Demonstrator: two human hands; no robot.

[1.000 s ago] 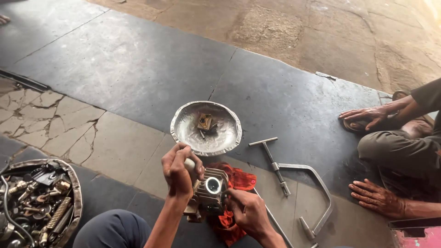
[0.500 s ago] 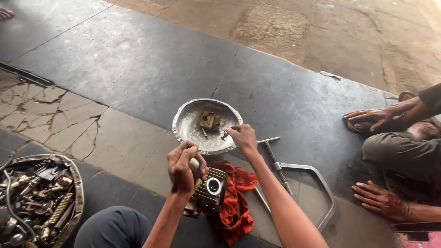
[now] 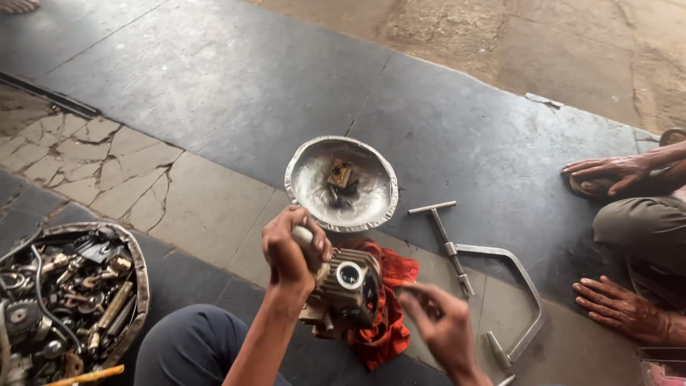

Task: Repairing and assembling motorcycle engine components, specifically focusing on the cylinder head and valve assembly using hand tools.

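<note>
Head view | left hand (image 3: 289, 250) clenched on pale handle (image 3: 303, 235) over finned engine (image 3: 346, 289) | right hand (image 3: 436, 322) blurred, grip unclear | red rag (image 3: 386, 314) beneath | silver dish (image 3: 341, 184) behind

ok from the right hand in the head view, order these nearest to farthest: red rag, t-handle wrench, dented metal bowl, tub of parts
From the right hand:
1. red rag, just left of it
2. T-handle wrench, above right
3. dented metal bowl, farther up
4. tub of parts, far left
</note>
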